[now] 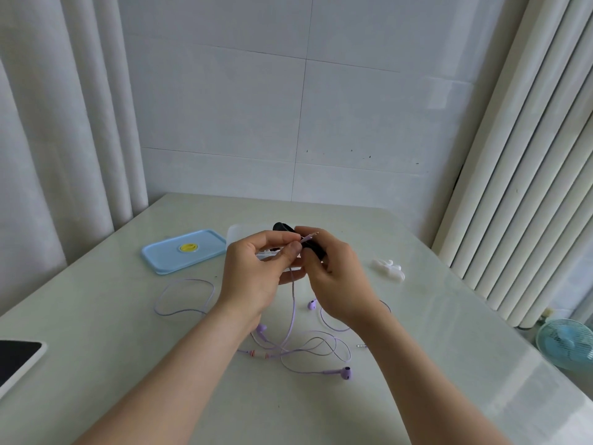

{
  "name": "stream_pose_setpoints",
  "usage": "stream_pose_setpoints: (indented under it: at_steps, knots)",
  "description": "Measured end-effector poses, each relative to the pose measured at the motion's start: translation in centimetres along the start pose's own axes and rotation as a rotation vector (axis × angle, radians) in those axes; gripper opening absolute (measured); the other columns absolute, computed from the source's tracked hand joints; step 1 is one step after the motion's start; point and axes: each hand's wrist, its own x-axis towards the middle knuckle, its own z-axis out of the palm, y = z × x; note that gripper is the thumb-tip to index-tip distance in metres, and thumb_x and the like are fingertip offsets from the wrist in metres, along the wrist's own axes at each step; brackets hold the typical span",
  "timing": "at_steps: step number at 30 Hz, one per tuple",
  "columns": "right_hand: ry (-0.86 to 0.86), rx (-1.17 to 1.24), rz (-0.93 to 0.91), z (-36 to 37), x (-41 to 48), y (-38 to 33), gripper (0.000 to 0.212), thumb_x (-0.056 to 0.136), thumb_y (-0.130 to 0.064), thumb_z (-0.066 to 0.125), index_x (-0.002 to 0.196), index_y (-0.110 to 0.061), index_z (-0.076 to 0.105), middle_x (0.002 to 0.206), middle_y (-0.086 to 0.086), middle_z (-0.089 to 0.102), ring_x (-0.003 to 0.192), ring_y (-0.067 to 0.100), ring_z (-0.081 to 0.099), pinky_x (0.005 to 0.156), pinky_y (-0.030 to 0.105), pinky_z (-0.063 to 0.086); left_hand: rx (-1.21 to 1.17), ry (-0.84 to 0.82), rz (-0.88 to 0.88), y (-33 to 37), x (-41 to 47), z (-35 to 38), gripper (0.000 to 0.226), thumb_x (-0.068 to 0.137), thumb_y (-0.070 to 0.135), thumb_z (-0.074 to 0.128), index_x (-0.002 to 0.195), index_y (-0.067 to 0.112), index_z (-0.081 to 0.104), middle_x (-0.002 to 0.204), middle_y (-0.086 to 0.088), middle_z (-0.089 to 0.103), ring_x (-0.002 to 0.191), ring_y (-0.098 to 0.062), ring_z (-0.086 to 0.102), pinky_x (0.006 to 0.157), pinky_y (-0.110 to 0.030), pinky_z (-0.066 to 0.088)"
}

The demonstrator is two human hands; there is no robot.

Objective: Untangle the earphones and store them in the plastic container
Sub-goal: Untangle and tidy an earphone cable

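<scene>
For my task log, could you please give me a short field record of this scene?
left hand: pinches the purple cable below its plug
right hand: pinches the plug
cable: hangs to the table, loops crossing there
earbuds: three lie on the table
plastic container: behind the hands, lid off
blue lid: flat on the table, left of the container

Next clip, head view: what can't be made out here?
Head view:
plastic container: mostly hidden behind the left hand, which pinches the earphones' plug; contents unseen.
black object: partly covered by the right hand; identity unclear, and whether that hand grips it.
dark-screened device: cut off by the left edge.
fan: cut off by the right edge.
</scene>
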Motion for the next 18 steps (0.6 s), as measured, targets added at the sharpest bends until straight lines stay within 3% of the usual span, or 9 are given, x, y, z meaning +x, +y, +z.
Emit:
stream_pose_setpoints:
  at_steps: [5,10,12,15,18]
  knots:
    - [0.026,0.005,-0.007,-0.25,-0.08,-0.22,0.037,0.102,-0.003,0.05,0.131,-0.018,0.067,0.087,-0.017,0.071,0.068,-0.002,0.061,0.063,0.011,0.042,-0.05,0.065,0.01,0.26,-0.28,0.14,0.025,0.089,0.0,0.08,0.109,0.006,0.067,0.095,-0.004,0.079,0.076,-0.033,0.08,0.062,-0.033,0.063]
    - [0.037,-0.022,-0.035,-0.21,-0.17,-0.68,0.037,0.102,-0.003,0.049,0.127,-0.022,0.067,0.074,-0.027,0.065,0.064,0.003,0.057,0.06,0.013,0.038,-0.097,0.066,0.002,0.31,-0.1,-0.12,0.038,0.089,0.004,0.082,0.119,0.011,0.06,0.105,-0.019,0.076,0.083,-0.04,0.079,0.072,-0.045,0.066]
    - [0.06,-0.022,-0.042,-0.03,-0.23,-0.72,0.036,0.101,-0.002,0.05,0.126,-0.022,0.067,0.081,-0.022,0.068,0.069,0.008,0.059,0.061,0.021,0.044,-0.103,0.07,-0.008,0.21,0.02,-0.09,0.044,0.09,0.006,0.082,0.126,0.015,0.058,0.106,-0.022,0.074,0.084,-0.039,0.079,0.072,-0.043,0.066]
    - [0.095,-0.01,-0.037,-0.15,-0.35,-0.63,0.034,0.098,-0.003,0.052,0.123,-0.022,0.066,0.094,-0.016,0.073,0.083,0.016,0.066,0.075,0.041,0.055,-0.081,-0.002,-0.061,-0.06,0.18,-0.06,0.052,0.093,0.012,0.079,0.138,0.025,0.056,0.112,-0.021,0.069,0.087,-0.035,0.079,0.072,-0.038,0.065]
    - [0.086,0.017,-0.032,-0.38,-0.25,-0.66,0.035,0.094,-0.004,0.054,0.119,-0.024,0.068,0.091,-0.009,0.075,0.08,0.02,0.068,0.073,0.042,0.056,-0.025,-0.131,-0.062,-0.19,0.41,-0.11,0.033,0.1,0.013,0.07,0.132,0.02,0.063,0.129,-0.013,0.069,0.101,-0.029,0.078,0.085,-0.038,0.064]
